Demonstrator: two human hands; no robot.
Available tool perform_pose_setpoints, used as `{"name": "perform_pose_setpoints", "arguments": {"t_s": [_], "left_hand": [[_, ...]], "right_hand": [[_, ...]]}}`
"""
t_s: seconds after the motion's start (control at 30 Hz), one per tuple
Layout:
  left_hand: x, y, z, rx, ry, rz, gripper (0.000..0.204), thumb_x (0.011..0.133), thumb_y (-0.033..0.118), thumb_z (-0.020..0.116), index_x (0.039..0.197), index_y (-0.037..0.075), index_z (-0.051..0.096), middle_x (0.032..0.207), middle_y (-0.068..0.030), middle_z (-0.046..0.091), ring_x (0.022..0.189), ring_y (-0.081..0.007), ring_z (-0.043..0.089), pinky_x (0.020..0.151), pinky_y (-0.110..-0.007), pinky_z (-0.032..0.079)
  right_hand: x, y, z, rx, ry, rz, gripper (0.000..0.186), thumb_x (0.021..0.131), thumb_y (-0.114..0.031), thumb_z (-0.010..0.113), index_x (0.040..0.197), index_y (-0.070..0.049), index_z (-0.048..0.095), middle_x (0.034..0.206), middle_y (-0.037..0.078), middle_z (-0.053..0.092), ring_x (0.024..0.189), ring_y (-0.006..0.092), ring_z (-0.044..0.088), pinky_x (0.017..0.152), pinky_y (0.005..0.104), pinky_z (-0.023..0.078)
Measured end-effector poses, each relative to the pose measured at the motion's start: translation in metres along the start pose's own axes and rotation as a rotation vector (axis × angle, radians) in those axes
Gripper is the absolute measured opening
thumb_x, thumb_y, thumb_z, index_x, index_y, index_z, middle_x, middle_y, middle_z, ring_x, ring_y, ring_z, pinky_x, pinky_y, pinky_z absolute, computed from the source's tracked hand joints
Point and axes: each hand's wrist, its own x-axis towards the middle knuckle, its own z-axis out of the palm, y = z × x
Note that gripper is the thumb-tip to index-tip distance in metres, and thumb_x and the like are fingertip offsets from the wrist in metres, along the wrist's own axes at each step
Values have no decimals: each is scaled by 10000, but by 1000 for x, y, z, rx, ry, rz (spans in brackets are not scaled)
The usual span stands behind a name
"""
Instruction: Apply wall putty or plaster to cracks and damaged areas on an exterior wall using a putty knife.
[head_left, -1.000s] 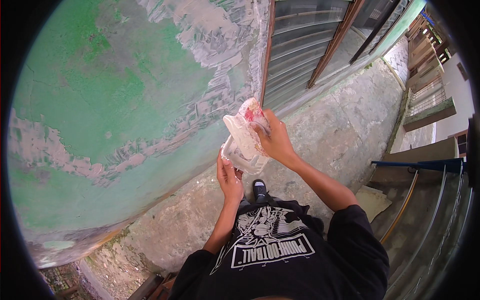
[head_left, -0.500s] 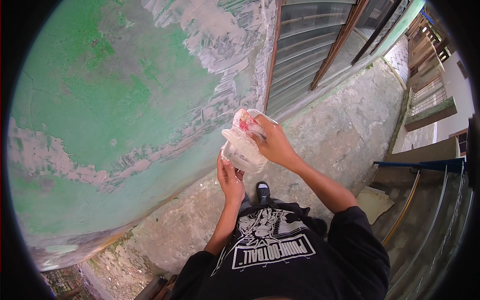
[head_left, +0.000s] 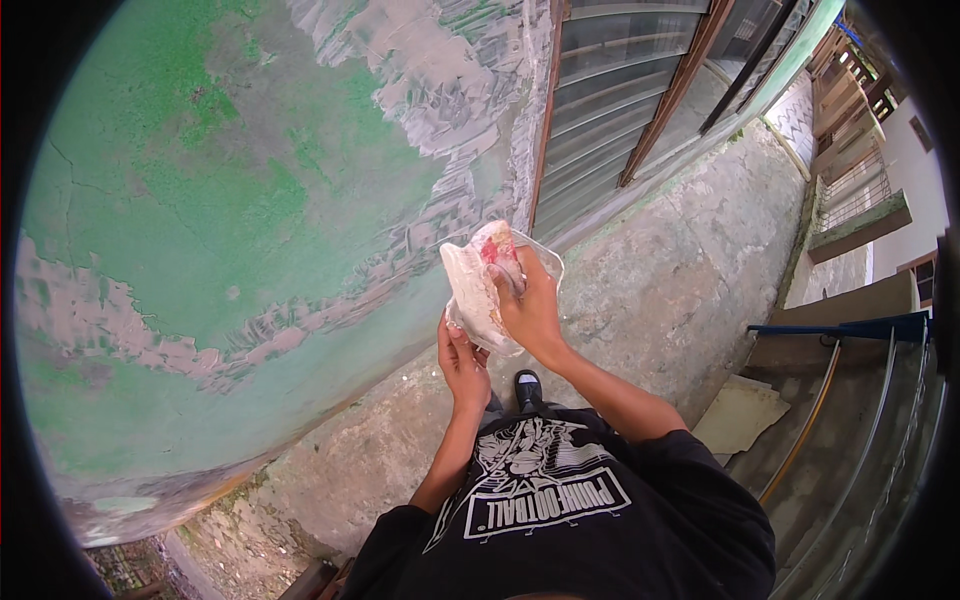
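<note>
My left hand (head_left: 463, 368) holds a clear plastic container (head_left: 558, 268) from its near left side, fingers curled under the rim. My right hand (head_left: 532, 312) is closed on a putty scraper (head_left: 464, 278), a flat piece coated in whitish paste with red patches near the grip. The scraper lies across the container's mouth and hides most of its inside. To the left rises a green wall (head_left: 230, 220) with a rough band of pale putty (head_left: 130, 320) low down and more putty beside the window frame.
A louvred glass window (head_left: 620, 80) with brown wooden frames continues the wall on the right. Below runs a worn concrete walkway (head_left: 690, 240). At lower right are a blue metal bar (head_left: 850, 328), thin rods and a pale broken board (head_left: 742, 412). My shoe (head_left: 527, 388) stands beneath the container.
My right hand has moved slightly down and turned the scraper, so its paste-covered face now covers the container's mouth. More of the clear rim shows on the right. The left hand barely moved.
</note>
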Motion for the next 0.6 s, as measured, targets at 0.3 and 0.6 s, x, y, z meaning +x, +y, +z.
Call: {"name": "perform_pose_setpoints", "arguments": {"t_s": [0.3,0.6], "left_hand": [[0,14,-2,-15,1,3,510,1018,374,443,1431,95,337,1297,-52,527,1093,-152,583,878,-295,517],[3,13,-2,-81,-19,138,515,1002,291,504,1426,70,312,1356,-105,474,1201,-225,529,966,-381,491]], "right_hand": [[26,-3,-37,-33,46,20,186,885,-90,596,988,15,482,820,222,598,739,348,595,679,409,455],[16,16,-50,-187,-12,187,177,890,-61,587,1023,14,498,848,166,597,761,199,570,684,330,464]]}}
